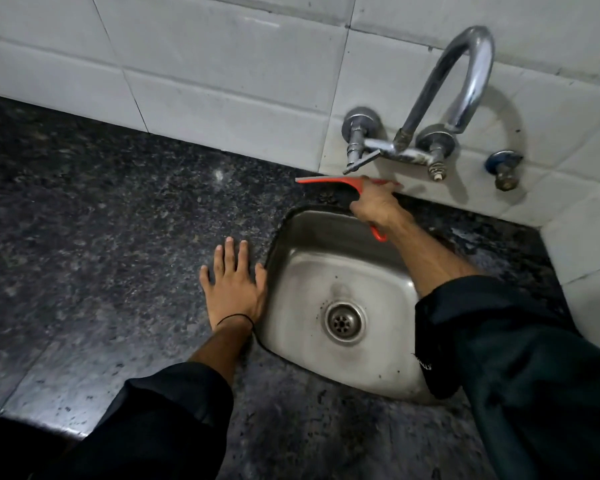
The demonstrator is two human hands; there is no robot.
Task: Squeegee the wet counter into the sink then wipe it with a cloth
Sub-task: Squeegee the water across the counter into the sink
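Observation:
My right hand grips a red squeegee by its handle, whose red end sticks out below my wrist. The blade lies along the strip of counter behind the sink, close under the tap and near the wall. The steel sink is sunk into the dark speckled granite counter, with its drain at the centre. My left hand rests flat on the counter, fingers spread, right beside the sink's left rim. No cloth is in view.
A chrome wall tap with two valves arches over the back of the sink. A blue-capped valve sits to its right. White tiled walls close the back and the right side. The counter's front edge runs at lower left.

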